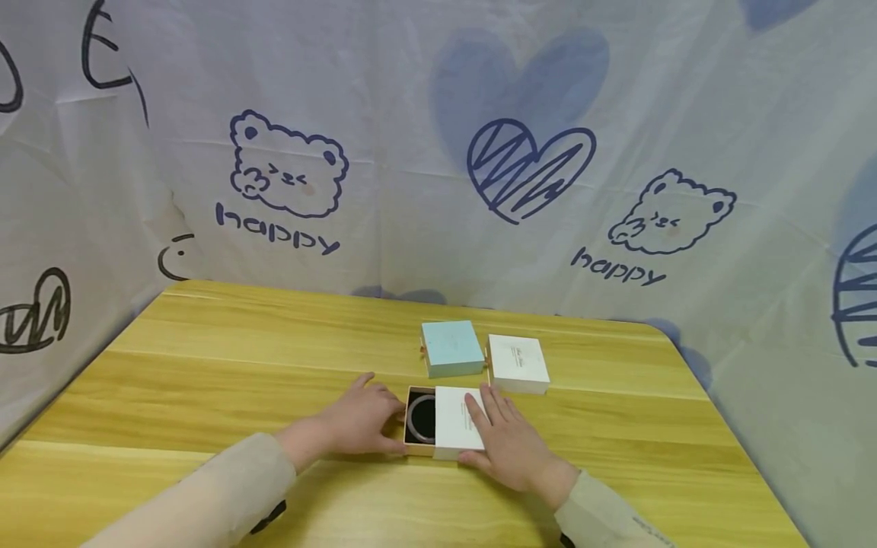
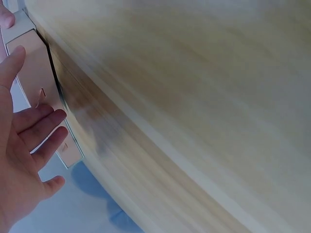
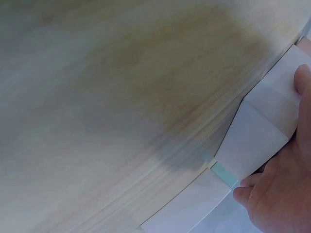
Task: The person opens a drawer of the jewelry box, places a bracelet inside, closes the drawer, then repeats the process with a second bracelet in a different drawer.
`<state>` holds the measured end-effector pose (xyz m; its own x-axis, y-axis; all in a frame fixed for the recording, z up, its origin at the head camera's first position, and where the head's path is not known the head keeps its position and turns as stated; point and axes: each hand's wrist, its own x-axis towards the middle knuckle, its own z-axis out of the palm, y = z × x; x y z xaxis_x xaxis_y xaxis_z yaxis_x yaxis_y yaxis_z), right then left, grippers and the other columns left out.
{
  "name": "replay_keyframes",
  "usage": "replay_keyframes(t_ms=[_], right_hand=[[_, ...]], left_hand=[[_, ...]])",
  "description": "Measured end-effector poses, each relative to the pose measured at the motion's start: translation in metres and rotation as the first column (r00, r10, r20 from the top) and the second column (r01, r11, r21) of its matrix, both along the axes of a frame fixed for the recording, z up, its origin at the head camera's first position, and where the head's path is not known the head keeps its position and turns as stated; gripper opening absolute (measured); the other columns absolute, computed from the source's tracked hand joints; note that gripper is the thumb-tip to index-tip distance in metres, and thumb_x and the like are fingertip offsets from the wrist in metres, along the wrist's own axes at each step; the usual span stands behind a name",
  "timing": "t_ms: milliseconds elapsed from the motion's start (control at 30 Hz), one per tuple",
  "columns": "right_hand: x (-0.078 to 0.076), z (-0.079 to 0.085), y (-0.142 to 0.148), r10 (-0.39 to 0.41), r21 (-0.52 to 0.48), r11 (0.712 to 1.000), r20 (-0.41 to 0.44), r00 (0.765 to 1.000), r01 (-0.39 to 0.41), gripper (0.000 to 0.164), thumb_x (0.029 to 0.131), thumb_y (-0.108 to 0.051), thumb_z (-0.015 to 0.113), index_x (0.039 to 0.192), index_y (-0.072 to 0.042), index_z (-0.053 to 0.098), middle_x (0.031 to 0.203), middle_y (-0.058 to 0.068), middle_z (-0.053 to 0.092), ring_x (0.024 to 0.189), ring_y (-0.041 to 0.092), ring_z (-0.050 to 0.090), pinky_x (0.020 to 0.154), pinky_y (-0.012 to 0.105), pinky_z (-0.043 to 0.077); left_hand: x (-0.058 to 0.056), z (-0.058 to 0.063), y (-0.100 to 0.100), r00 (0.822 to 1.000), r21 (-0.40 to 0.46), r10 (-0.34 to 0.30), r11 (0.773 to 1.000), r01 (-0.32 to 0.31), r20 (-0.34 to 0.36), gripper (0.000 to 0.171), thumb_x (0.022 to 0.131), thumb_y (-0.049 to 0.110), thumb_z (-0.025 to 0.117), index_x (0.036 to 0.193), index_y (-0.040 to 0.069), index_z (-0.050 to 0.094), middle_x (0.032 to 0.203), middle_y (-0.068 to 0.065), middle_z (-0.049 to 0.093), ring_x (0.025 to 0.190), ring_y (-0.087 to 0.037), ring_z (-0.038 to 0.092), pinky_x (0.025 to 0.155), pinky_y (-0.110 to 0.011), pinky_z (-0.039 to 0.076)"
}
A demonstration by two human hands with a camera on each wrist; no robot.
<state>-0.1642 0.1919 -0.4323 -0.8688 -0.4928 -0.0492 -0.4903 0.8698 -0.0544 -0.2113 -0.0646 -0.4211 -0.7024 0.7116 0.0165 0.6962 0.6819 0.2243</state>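
Note:
A white slide-out box (image 1: 459, 417) lies on the table, its drawer (image 1: 419, 449) partly out to the left. Inside the drawer, a round bangle (image 1: 411, 428) shows against black lining, its right part hidden under the sleeve. My left hand (image 1: 359, 418) is at the drawer's end; in the left wrist view the thumb overlaps the peach end panel (image 2: 36, 63), and loosely extended fingers lie by a small ribbon tab (image 2: 41, 97). My right hand (image 1: 510, 449) holds the white sleeve, thumb on its near side, fingers over the top and right end.
Behind the white box stand a light blue box (image 1: 452, 348) and a second white box (image 1: 517, 361), close together. The wooden table (image 1: 240, 350) ends at a printed cloth backdrop (image 1: 404, 228) behind and at both sides.

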Motion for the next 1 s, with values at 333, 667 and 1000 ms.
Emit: replay_keyframes(t_ms=[333, 667, 1000], right_hand=[[0.000, -0.002, 0.001, 0.000, 0.001, 1.000, 0.001, 1.000, 0.000, 0.079, 0.093, -0.053, 0.043, 0.147, 0.001, 0.022, 0.151, 0.029, 0.017, 0.141, 0.042, 0.017, 0.114, 0.049, 0.021], [0.001, -0.002, 0.001, -0.008, -0.006, 1.000, 0.007, 1.000, 0.008, 0.080, 0.093, -0.054, 0.043, 0.147, 0.001, 0.022, 0.151, 0.028, 0.017, 0.141, 0.042, 0.017, 0.114, 0.050, 0.022], [0.000, -0.003, 0.002, 0.001, -0.013, 1.000, -0.005, 1.000, -0.001, 0.079, 0.093, -0.052, 0.045, 0.147, 0.001, 0.023, 0.151, 0.029, 0.018, 0.141, 0.041, 0.018, 0.113, 0.051, 0.024]], left_hand=[[0.000, 0.000, 0.014, 0.999, -0.047, -0.023, 0.999, 0.022, -0.022, 0.049, 0.075, 0.052, 0.070, 0.104, 0.014, 0.068, 0.105, 0.001, 0.069, 0.107, -0.022, 0.058, 0.108, -0.057, 0.026], [0.000, -0.001, 0.025, 0.998, -0.041, -0.049, 0.998, 0.048, -0.027, 0.041, 0.080, 0.048, 0.067, 0.103, 0.014, 0.069, 0.102, 0.003, 0.070, 0.105, -0.020, 0.059, 0.108, -0.056, 0.027], [0.004, -0.001, 0.038, 0.994, -0.055, -0.077, 0.996, 0.073, -0.082, 0.032, 0.081, 0.042, 0.069, 0.097, 0.014, 0.068, 0.096, 0.004, 0.070, 0.099, -0.019, 0.060, 0.105, -0.053, 0.032]])
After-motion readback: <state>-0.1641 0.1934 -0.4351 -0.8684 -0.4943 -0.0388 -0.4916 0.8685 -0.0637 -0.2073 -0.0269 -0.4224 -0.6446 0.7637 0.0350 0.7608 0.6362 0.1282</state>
